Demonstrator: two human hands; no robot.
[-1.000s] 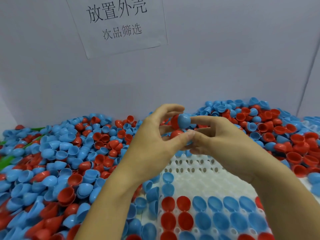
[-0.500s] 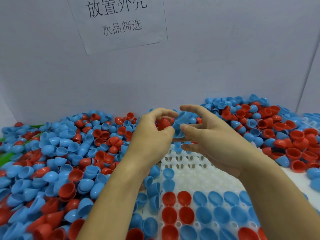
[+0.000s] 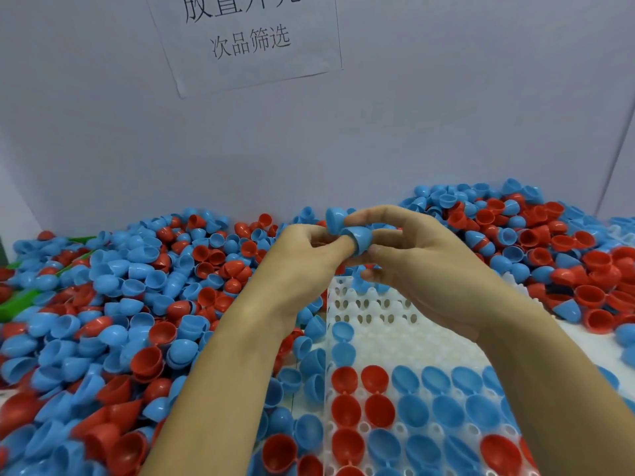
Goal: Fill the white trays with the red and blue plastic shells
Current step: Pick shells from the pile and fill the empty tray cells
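My left hand [image 3: 302, 259] and my right hand [image 3: 426, 269] meet above the far end of the white tray [image 3: 388, 338]. Between their fingertips sit two blue shells [image 3: 359, 235], one on top near my right forefinger, one lower with my left thumb pressed into it. The tray's near rows hold red shells [image 3: 345, 410] and blue shells [image 3: 446, 412]; its far rows show bare holes. My forearms cover part of the tray.
Loose red and blue shells lie heaped on the left [image 3: 103, 321] and at the back right [image 3: 549, 242]. A grey wall with a paper sign [image 3: 247, 39] stands behind. Something green [image 3: 13, 304] pokes out at the far left.
The red shell seen in my left fingers earlier is out of sight. Both hands have shifted slightly right and now work two blue shells apart between the fingertips.
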